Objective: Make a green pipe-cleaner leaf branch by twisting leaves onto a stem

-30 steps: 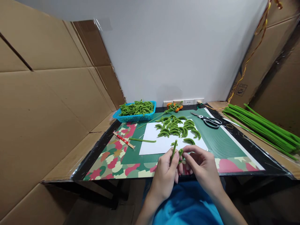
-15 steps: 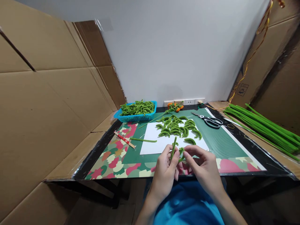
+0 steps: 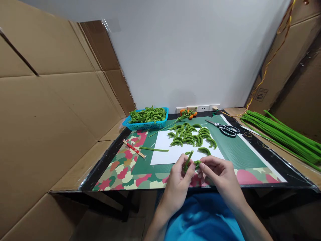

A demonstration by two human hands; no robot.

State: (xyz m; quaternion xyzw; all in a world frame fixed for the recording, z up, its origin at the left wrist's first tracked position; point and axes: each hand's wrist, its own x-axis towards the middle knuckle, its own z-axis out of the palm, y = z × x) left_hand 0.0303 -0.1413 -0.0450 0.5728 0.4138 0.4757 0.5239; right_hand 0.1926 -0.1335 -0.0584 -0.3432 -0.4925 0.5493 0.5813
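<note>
Between the fingertips of both hands, just above the table's front edge, is a green pipe cleaner (image 3: 189, 160). My left hand (image 3: 179, 179) pinches it, and one straight end sticks up past the thumb. The other part is bent, and my right hand (image 3: 219, 175) grips it between thumb and fingers. Fingers hide some of the piece. Behind the hands, several curved green pipe-cleaner leaves (image 3: 188, 137) lie on a white sheet of paper (image 3: 160, 157). A single straight green pipe cleaner (image 3: 154, 149) lies left of them, partly on the paper.
A blue basket (image 3: 146, 126) heaped with green pieces stands at the back left. Wrapped chopsticks (image 3: 134, 149) lie in front of it. Black-handled scissors (image 3: 227, 130), an orange-and-green stem (image 3: 188, 114) and a bundle of long green pipe cleaners (image 3: 281, 134) lie at the back and right.
The pipe cleaner's upright end now leans more to the right. The bent part has turned flatter between the fingertips, and my right hand has shifted slightly right.
</note>
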